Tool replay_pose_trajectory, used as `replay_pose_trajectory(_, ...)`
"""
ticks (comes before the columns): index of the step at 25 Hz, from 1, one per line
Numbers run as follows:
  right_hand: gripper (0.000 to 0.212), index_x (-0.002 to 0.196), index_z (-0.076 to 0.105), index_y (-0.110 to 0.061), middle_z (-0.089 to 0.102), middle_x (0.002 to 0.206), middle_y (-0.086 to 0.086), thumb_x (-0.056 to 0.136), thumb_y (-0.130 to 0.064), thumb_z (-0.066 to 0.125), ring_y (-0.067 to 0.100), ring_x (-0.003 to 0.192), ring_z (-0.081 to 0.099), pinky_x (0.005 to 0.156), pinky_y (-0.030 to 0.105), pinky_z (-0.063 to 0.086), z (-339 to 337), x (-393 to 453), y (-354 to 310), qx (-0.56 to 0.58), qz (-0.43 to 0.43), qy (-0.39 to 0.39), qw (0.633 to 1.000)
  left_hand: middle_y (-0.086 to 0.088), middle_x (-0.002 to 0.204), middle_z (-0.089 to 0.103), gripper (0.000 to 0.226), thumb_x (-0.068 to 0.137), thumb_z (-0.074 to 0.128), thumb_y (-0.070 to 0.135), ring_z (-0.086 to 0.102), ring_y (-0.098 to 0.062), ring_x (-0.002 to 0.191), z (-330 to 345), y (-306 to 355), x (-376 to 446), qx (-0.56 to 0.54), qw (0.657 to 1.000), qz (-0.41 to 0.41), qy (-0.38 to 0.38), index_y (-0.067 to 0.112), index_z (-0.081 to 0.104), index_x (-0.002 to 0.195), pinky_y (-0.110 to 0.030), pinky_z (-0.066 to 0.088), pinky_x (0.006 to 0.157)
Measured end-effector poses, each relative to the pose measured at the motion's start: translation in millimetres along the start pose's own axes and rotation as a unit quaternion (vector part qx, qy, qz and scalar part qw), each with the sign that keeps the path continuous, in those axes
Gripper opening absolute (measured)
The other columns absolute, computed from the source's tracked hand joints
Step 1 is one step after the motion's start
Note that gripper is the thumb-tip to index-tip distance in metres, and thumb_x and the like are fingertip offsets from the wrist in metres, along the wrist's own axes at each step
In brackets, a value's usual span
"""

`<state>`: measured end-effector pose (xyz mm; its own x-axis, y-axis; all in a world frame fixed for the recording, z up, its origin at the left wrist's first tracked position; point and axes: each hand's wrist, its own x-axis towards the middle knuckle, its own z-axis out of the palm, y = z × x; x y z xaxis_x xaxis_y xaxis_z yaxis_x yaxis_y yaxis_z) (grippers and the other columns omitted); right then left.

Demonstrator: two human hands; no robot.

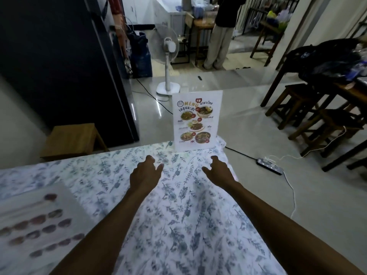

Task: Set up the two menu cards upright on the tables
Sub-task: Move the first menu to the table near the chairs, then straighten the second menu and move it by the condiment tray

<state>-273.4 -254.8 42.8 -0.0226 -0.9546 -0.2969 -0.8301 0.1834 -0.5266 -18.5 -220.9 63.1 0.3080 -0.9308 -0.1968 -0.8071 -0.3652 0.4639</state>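
Menu card (197, 120), upright, headed "MENU"

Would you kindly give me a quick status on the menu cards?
Left hand and right hand open, empty. One menu card upright at table's far edge. Second card flat, near left. Nothing in the way.

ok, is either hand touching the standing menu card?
No. The left hand and right hand hover open over the tablecloth, short of the upright menu card.
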Motion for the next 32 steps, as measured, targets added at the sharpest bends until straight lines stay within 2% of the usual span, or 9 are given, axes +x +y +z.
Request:
replay_pose_trajectory(7, 0.070, 0.148, 0.030, -0.005, 0.062, 0.128, 0.020, 0.094, -0.039, 0.060, 0.036, 0.113, 0.061, 0.089, 0.044, 0.054, 64, -142, -75, -0.002, -0.059, -0.006, 0.998, -0.007, 0.116, 0.069, 0.047, 0.092, 0.052, 0.057, 0.066, -0.033, 0.102, -56, -110, -115, -0.004, 1.000, 0.021, 0.022, 0.022, 0.054, 0.124, -0.040, 0.052, 0.083)
replay_pose_trajectory(10, 0.070, 0.148, 0.029, -0.007, 0.063, 0.127, 0.020, 0.094, -0.039, 0.061, 0.035, 0.114, 0.061, 0.091, 0.043, 0.053, 92, -185, -104, -0.006, -0.083, -0.024, 0.996, -0.006, 0.110, 0.069, 0.047, 0.093, 0.052, 0.056, 0.067, -0.031, 0.096, -74, -154, -156, -0.017, 1.000, 0.013, 0.020, 0.020, 0.053, 0.123, -0.040, 0.054, 0.081)
replay_pose_trajectory(14, 0.070, 0.148, 0.030, -0.005, 0.064, 0.124, 0.019, 0.095, -0.038, 0.060, 0.034, 0.113, 0.061, 0.090, 0.042, 0.052, 125, -217, -138, -0.016, -0.123, -0.047, 0.991, -0.009, 0.115, 0.068, 0.048, 0.093, 0.053, 0.055, 0.065, -0.033, 0.105, -93, -205, -191, -0.027, 0.999, -0.024, 0.030, 0.018, 0.054, 0.123, -0.040, 0.052, 0.086)
replay_pose_trajectory(17, 0.070, 0.149, 0.029, -0.005, 0.065, 0.122, 0.019, 0.095, -0.036, 0.061, 0.034, 0.113, 0.061, 0.090, 0.041, 0.051, 149, -226, -159, -0.021, -0.146, -0.070, 0.987, -0.006, 0.117, 0.069, 0.044, 0.093, 0.053, 0.056, 0.065, -0.032, 0.106, -103, -242, -206, -0.023, 0.998, -0.050, 0.040, 0.019, 0.053, 0.118, -0.041, 0.053, 0.085)
replay_pose_trajectory(21, 0.071, 0.150, 0.027, -0.003, 0.068, 0.120, 0.021, 0.095, -0.034, 0.061, 0.034, 0.115, 0.062, 0.091, 0.039, 0.049, 172, -220, -177, -0.024, -0.153, -0.099, 0.983, -0.009, 0.121, 0.068, 0.045, 0.093, 0.054, 0.055, 0.064, -0.034, 0.112, -114, -286, -215, -0.031, 0.993, -0.106, 0.048, 0.021, 0.054, 0.123, -0.043, 0.051, 0.090)
replay_pose_trajectory(25, 0.081, 0.149, 0.030, -0.007, 0.064, 0.129, 0.017, 0.088, -0.044, 0.069, 0.032, 0.123, 0.058, 0.096, 0.038, 0.048, 189, -192, -191, -0.037, -0.169, -0.129, 0.976, -0.013, 0.120, 0.066, 0.049, 0.092, 0.054, 0.057, 0.064, -0.035, 0.110, -128, -331, -204, -0.014, 0.975, -0.213, 0.064, 0.017, 0.054, 0.122, -0.041, 0.048, 0.084)
replay_pose_trajectory(28, 0.087, 0.148, 0.034, -0.013, 0.063, 0.133, 0.014, 0.080, -0.049, 0.076, 0.029, 0.122, 0.060, 0.095, 0.037, 0.048, 200, -175, -202, -0.033, -0.190, -0.167, 0.967, -0.011, 0.121, 0.066, 0.057, 0.088, 0.055, 0.063, 0.063, -0.033, 0.110, -131, -355, -192, -0.028, 0.969, -0.236, 0.063, 0.015, 0.054, 0.120, -0.043, 0.050, 0.088)
replay_pose_trajectory(30, 0.079, 0.142, 0.043, -0.017, 0.066, 0.128, 0.011, 0.078, -0.047, 0.078, 0.027, 0.116, 0.064, 0.093, 0.037, 0.052, 209, -164, -206, -0.031, -0.216, -0.183, 0.959, -0.010, 0.126, 0.065, 0.060, 0.085, 0.066, 0.057, 0.062, -0.033, 0.115, -132, -361, -181, -0.048, 0.967, -0.244, 0.055, 0.015, 0.053, 0.125, -0.044, 0.050, 0.092)
replay_pose_trajectory(32, 0.063, 0.134, 0.054, -0.017, 0.070, 0.121, 0.007, 0.081, -0.040, 0.077, 0.022, 0.105, 0.069, 0.087, 0.038, 0.057, 215, -156, -208, -0.021, -0.251, -0.200, 0.947, -0.010, 0.133, 0.064, 0.068, 0.079, 0.080, 0.040, 0.062, -0.032, 0.119, -133, -361, -171, -0.087, 0.969, -0.227, 0.048, 0.015, 0.050, 0.134, -0.045, 0.050, 0.097)
